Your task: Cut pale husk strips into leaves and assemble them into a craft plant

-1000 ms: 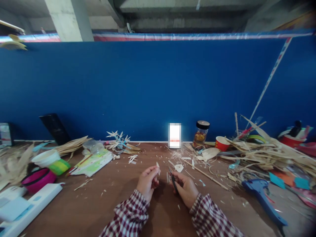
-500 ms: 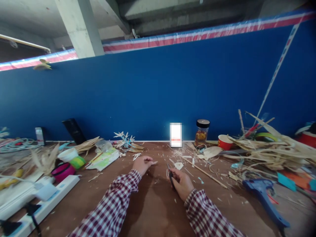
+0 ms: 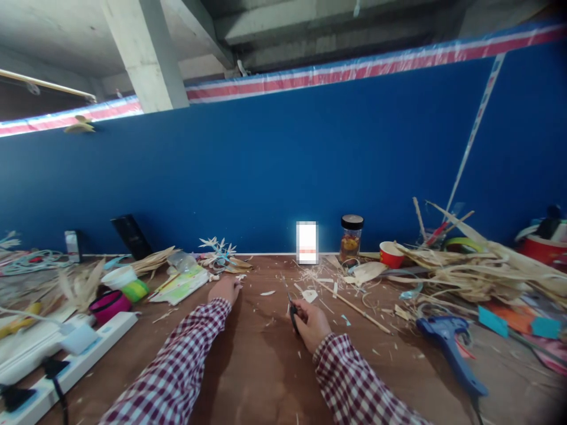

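My right hand (image 3: 310, 326) is closed around the dark handles of a pair of scissors (image 3: 293, 317), whose thin blades point away from me. To the left, my left hand (image 3: 222, 289) reaches across the table with its fingers curled together, right beside some small pale cut pieces (image 3: 240, 277). Whether a piece is between those fingertips is too small to make out. A pale, leaf-shaped sliver (image 3: 268, 293) lies on the brown table between my hands. Just behind my left hand stands a spray of pale pointed leaves (image 3: 218, 251) with light blue stems.
Wood shavings and a thin stick (image 3: 354, 306) lie beyond my right hand. A lidded jar (image 3: 351, 239), a red paper cup (image 3: 391, 255), dried husks (image 3: 460, 274) and a blue glue gun (image 3: 452, 348) are rightward. On the left are a power strip (image 3: 95, 345) and a pink container (image 3: 109, 307).
My left hand has let go of the pale sliver, which now lies on the table, and moved left to the small cut pieces. My right hand still holds the scissors; the view has shifted slightly.
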`<move>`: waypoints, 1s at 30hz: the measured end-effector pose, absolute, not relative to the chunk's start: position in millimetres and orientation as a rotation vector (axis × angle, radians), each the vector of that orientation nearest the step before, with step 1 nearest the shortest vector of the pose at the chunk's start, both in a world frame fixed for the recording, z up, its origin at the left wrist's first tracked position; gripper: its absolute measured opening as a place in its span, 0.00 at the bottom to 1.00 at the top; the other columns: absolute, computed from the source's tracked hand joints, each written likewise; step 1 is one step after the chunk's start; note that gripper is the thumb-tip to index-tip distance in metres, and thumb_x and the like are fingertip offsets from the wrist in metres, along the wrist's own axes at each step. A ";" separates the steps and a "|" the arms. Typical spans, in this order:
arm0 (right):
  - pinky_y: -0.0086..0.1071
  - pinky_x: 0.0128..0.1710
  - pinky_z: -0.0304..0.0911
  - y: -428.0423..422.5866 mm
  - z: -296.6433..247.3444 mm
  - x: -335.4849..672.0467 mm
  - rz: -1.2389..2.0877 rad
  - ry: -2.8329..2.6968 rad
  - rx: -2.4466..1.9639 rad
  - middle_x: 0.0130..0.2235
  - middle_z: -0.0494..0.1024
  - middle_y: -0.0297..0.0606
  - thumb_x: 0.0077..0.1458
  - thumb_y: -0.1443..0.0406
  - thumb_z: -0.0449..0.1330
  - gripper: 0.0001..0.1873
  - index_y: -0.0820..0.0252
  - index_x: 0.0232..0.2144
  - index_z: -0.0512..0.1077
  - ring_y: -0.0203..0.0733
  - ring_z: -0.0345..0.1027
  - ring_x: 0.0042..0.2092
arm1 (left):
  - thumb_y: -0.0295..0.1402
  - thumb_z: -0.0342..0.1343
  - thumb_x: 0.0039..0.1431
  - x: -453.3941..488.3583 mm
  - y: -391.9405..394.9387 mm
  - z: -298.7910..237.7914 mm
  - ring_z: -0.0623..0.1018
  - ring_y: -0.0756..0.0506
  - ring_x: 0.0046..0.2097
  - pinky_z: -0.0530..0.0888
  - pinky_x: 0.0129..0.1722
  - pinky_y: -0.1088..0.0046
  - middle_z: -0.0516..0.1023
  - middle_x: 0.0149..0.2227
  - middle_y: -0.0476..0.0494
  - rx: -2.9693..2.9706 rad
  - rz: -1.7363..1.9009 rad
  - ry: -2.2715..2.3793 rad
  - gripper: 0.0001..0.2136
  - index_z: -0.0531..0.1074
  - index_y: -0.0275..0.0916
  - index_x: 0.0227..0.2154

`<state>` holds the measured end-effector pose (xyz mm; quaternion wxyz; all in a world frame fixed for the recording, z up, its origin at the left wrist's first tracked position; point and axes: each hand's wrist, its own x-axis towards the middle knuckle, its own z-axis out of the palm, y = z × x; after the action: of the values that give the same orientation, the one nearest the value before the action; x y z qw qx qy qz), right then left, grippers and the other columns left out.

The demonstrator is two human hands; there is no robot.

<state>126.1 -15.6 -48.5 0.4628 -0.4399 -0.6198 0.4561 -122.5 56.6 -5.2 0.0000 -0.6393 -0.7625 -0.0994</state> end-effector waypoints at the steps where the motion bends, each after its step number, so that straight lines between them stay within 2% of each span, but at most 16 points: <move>1: 0.25 0.20 0.59 -15.9 -48.4 126.0 1.110 -1.526 -1.082 0.23 0.72 0.32 0.47 0.61 0.54 0.14 0.58 0.37 0.69 0.33 0.63 0.22 | 0.34 0.48 0.53 -121.5 57.4 -4.8 0.73 0.44 0.42 0.66 0.42 0.71 0.75 0.39 0.42 -2.007 -0.275 -2.390 0.10 0.74 0.41 0.31; 9: 0.25 0.19 0.58 -15.8 -49.4 126.5 1.082 -1.545 -1.097 0.24 0.73 0.33 0.47 0.61 0.54 0.13 0.58 0.36 0.70 0.34 0.63 0.21 | 0.34 0.47 0.53 -116.1 60.7 -2.9 0.73 0.43 0.43 0.67 0.40 0.69 0.75 0.41 0.41 -1.973 -0.141 -2.376 0.12 0.71 0.42 0.39; 15: 0.25 0.20 0.59 -15.5 -50.9 127.1 1.079 -1.551 -1.106 0.25 0.73 0.33 0.47 0.61 0.53 0.13 0.57 0.37 0.70 0.33 0.64 0.21 | 0.34 0.46 0.54 -117.7 66.6 -1.8 0.75 0.43 0.41 0.68 0.38 0.71 0.76 0.38 0.40 -1.975 -0.095 -2.403 0.12 0.73 0.40 0.35; 19: 0.24 0.17 0.58 -16.4 -49.0 126.8 1.095 -1.556 -1.112 0.24 0.73 0.33 0.47 0.61 0.53 0.14 0.58 0.38 0.69 0.34 0.63 0.21 | 0.33 0.45 0.54 -119.4 65.2 -3.5 0.73 0.43 0.44 0.68 0.40 0.70 0.74 0.42 0.40 -1.975 -0.088 -2.369 0.13 0.71 0.41 0.40; 25: 0.25 0.20 0.60 -17.6 -47.0 126.5 1.095 -1.569 -1.105 0.25 0.73 0.33 0.47 0.61 0.54 0.13 0.58 0.36 0.69 0.34 0.64 0.22 | 0.31 0.42 0.57 -117.8 60.1 -0.5 0.72 0.41 0.45 0.65 0.44 0.67 0.74 0.41 0.35 -2.054 -0.010 -2.252 0.14 0.72 0.36 0.37; 30: 0.25 0.19 0.60 -15.4 -51.0 126.6 1.080 -1.574 -1.109 0.25 0.73 0.33 0.47 0.60 0.54 0.13 0.58 0.36 0.69 0.34 0.64 0.22 | 0.29 0.42 0.58 -116.0 65.9 1.6 0.71 0.43 0.46 0.66 0.45 0.65 0.72 0.43 0.35 -2.071 0.062 -2.236 0.13 0.70 0.34 0.40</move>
<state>126.6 -15.4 -51.0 0.4503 -0.4484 -0.6367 0.4367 -116.0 65.9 1.6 0.0465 -0.6786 -0.7327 0.0202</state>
